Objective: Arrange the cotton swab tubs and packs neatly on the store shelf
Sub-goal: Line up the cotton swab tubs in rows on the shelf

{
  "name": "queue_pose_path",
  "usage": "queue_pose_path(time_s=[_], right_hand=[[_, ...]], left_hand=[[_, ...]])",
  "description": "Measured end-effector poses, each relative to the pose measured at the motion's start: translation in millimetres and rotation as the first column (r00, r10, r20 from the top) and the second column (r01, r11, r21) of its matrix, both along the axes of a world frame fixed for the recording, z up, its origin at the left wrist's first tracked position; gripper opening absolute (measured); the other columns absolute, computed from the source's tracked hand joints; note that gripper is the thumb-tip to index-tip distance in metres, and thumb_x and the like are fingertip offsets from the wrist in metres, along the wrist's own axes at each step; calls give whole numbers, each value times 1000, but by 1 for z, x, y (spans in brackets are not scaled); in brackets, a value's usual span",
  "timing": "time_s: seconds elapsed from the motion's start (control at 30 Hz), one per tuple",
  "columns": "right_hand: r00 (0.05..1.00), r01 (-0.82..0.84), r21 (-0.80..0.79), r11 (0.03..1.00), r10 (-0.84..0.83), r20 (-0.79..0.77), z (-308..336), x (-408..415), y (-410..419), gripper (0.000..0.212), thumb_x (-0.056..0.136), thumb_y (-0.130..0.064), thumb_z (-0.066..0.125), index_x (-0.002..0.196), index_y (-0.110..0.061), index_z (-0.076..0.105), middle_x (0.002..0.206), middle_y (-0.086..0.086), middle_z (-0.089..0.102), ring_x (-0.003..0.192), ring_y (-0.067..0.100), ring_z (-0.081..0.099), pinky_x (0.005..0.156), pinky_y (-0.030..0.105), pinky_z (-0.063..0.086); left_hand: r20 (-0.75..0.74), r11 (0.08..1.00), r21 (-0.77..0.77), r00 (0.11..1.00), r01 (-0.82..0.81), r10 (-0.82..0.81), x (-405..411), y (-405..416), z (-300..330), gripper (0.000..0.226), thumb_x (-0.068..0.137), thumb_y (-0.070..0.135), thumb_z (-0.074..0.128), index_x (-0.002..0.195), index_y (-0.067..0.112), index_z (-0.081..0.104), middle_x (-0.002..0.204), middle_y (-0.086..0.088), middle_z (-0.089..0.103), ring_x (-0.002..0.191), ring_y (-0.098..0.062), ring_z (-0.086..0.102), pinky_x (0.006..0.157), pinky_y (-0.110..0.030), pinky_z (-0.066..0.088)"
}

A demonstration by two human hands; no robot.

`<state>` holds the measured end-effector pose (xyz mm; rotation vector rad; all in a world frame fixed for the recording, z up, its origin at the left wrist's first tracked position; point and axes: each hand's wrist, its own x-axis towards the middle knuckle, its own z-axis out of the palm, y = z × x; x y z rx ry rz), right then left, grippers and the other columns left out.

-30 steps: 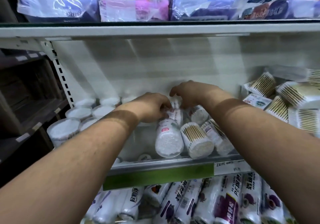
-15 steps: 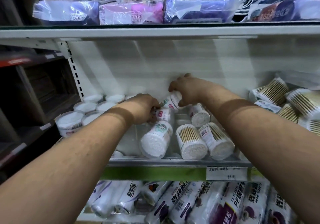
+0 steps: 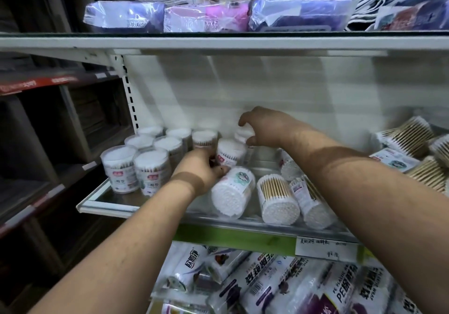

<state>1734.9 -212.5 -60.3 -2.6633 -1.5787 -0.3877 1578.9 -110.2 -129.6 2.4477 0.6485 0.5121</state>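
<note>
Clear round cotton swab tubs fill the middle shelf (image 3: 136,208). Several stand upright in rows at the left (image 3: 148,168). My left hand (image 3: 202,171) grips an upright tub (image 3: 230,153) from its left side, low on its wall. My right hand (image 3: 264,125) curls over the top of another upright tub (image 3: 244,134) near the back wall. Three tubs lie on their sides at the front: a white-stick one (image 3: 232,193), a wooden-stick one (image 3: 277,198) and a third (image 3: 312,205). Flat packs of wooden swabs (image 3: 410,138) pile up at the right.
The shelf above (image 3: 218,42) carries plastic-wrapped cloth packs (image 3: 209,16). Below, rolls of plastic wrap (image 3: 257,287) lie under a green price strip (image 3: 233,237) with a paper label (image 3: 325,248). A dark wooden rack (image 3: 48,124) stands at the left.
Both hands have set tubs upright behind the lying ones. My left hand moved forward and right to a standing tub; my right hand rose over a tub by the back wall.
</note>
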Motion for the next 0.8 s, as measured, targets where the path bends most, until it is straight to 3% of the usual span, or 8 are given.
queue_pose_path(time_s=[0.2, 0.3, 0.43, 0.6, 0.8], right_hand=[[999, -6, -45, 999, 3, -48, -8, 6, 4, 46, 87, -28, 71, 130, -24, 56, 131, 3, 56, 117, 22, 54, 91, 28, 40], [996, -35, -40, 999, 31, -81, -6, 4, 4, 47, 88, -23, 71, 133, -24, 56, 133, 1, 57, 120, 20, 53, 90, 26, 38], [993, -47, -4, 999, 47, -108, -10, 5, 4, 46, 88, -23, 70, 132, -24, 56, 134, 1, 56, 119, 20, 53, 88, 24, 36], [991, -41, -4, 999, 40, -125, -13, 2, 3, 49, 89, -26, 68, 135, -24, 53, 137, 4, 52, 121, 22, 52, 95, 28, 39], [994, -12, -29, 1000, 9, -111, -13, -2, 3, 52, 90, -33, 65, 139, -26, 49, 141, 6, 47, 124, 26, 51, 99, 33, 40]], left_hand=[[40, 986, -28, 985, -167, 168, -6, -1, -14, 28, 88, 37, 66, 104, 14, 69, 103, -4, 72, 96, -23, 65, 81, -28, 49], [57, 976, -35, 974, -215, 217, -8, -4, -16, 38, 88, 40, 66, 114, 12, 65, 113, -6, 70, 104, -25, 63, 84, -27, 45], [-17, 980, -56, 982, -190, 189, -6, -4, -20, 52, 83, 43, 70, 125, 14, 58, 125, -6, 64, 113, -26, 60, 97, -36, 47], [33, 974, -74, 975, -216, 219, -6, -6, -20, 33, 84, 38, 70, 110, 17, 66, 111, -3, 70, 100, -23, 64, 87, -33, 50], [56, 926, -16, 925, -376, 377, -7, -1, -28, 48, 76, 60, 62, 94, 16, 68, 97, -10, 70, 87, -31, 65, 76, -35, 53]])
